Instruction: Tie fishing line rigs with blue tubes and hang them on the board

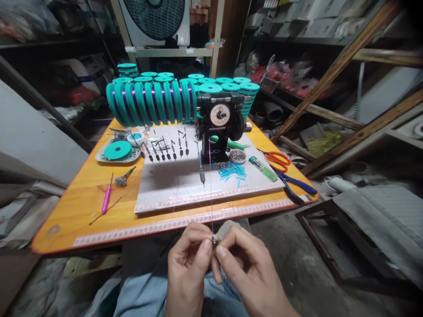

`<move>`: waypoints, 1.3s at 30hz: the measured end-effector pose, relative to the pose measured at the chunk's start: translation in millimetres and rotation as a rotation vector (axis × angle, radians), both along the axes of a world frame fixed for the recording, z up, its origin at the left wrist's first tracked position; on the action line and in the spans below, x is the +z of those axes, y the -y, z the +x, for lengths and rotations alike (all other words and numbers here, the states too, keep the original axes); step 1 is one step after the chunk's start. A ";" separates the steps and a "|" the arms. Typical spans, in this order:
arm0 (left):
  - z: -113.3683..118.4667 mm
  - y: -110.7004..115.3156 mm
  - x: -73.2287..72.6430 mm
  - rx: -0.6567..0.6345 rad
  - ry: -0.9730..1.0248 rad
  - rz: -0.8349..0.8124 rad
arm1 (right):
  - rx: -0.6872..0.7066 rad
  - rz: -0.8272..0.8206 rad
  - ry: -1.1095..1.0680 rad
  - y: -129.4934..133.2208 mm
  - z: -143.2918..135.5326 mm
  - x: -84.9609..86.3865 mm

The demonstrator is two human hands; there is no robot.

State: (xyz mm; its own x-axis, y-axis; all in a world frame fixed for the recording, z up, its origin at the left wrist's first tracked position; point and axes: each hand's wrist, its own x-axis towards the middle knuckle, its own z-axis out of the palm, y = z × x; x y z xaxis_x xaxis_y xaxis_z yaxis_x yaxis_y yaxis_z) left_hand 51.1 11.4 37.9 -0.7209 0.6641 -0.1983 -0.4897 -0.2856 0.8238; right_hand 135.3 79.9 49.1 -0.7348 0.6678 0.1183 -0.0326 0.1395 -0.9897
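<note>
Just past the table's front edge, over my lap, both hands meet fingertip to fingertip. A thin purple fishing line runs down from the black winding machine to them. My left hand is closed in a pinch around the end of that line. Facing it, my right hand pinches at the same spot, by a tiny dark shiny piece too small to name. Teal foam spools wound with purple line sit in a row on the machine's left side.
A white board bears sinkers, blue tube pieces, a bowl of metal beads and a green cutter. Right of it lie orange scissors and blue pliers. A pink-handled tool lies left.
</note>
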 end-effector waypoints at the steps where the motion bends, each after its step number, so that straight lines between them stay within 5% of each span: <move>1: -0.1 0.0 0.1 0.008 -0.005 -0.001 | -0.006 0.031 0.015 0.3 0.8 -0.9; 8: 1.8 -0.3 2.9 0.019 0.022 -0.013 | 0.031 -0.043 -0.021 -1.0 -0.2 1.9; 15: -3.7 -0.5 -9.5 -0.011 -0.117 0.086 | 0.035 -0.008 0.020 -0.9 1.9 3.4; 24: 2.4 0.1 1.4 -0.020 0.012 0.048 | 0.040 -0.117 -0.058 0.0 -2.8 5.2; 33: -1.5 2.5 -7.2 0.008 -0.090 0.009 | 0.046 0.085 0.040 -1.7 2.3 8.2; 39: -7.5 3.4 -21.0 -0.052 -0.237 0.111 | 0.057 0.024 0.040 0.2 3.1 6.3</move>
State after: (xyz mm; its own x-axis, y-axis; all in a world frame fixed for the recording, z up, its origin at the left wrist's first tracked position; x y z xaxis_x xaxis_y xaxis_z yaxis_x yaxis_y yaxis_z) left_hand 43.6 8.0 16.9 -0.7032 0.7094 0.0482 -0.3028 -0.3602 0.8824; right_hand 138.4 79.8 55.4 -0.7760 0.6222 0.1037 -0.0014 0.1626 -0.9867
